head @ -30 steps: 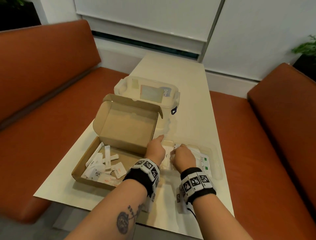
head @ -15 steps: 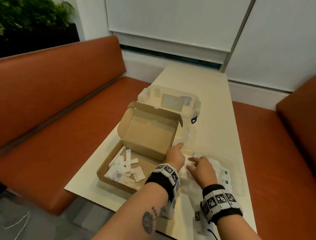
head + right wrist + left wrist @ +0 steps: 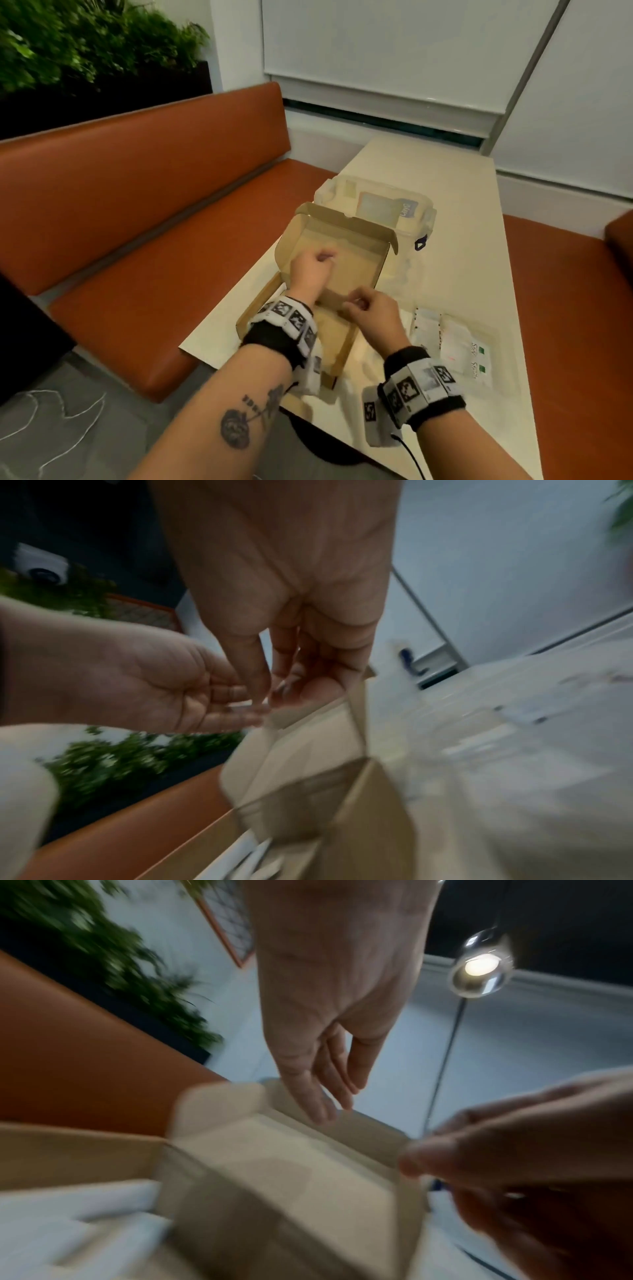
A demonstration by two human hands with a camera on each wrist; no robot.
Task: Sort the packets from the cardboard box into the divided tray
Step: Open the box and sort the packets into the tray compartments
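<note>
The open cardboard box sits on the table with its lid standing up at the back. My left hand hovers in front of the lid; its fingers are relaxed and hold nothing. My right hand is above the box's right wall, its fingers loosely curled with nothing visible between them. White packets lie blurred in the box's left part; my left wrist hides most of them in the head view. The clear divided tray to the right holds several packets.
A clear plastic container stands just behind the box lid. The cream table runs away toward the window wall. Orange bench seats flank it on both sides, and plants fill the far left corner.
Both hands have left the tray and moved left over the cardboard box, the left one rising in front of the lid. The head view has swung left.
</note>
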